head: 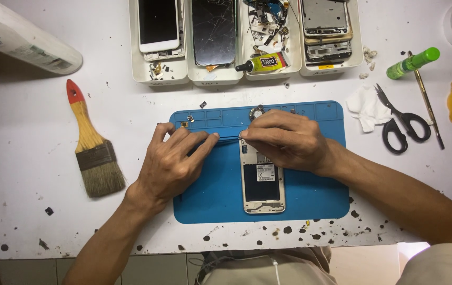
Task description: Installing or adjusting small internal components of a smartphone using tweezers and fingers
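Note:
A white phone point(262, 184) with its back cover off lies face down on a blue repair mat point(210, 203). My right hand point(286, 140) lies over the phone's upper end, fingers curled and pinched at its top left corner. My left hand point(176, 161) rests on the mat to the left of the phone. It holds a thin dark tool point(229, 138) whose tip points right and meets the right fingertips at that corner. What lies under the fingers is hidden.
Small loose parts point(257, 112) lie on the mat's top edge. Behind the mat stand white trays point(160, 74) with phones, parts and a glue tube point(263, 63). A paintbrush point(94, 153) lies left; scissors point(402, 124), a tissue point(366, 108) and a green bottle point(413, 62) lie right.

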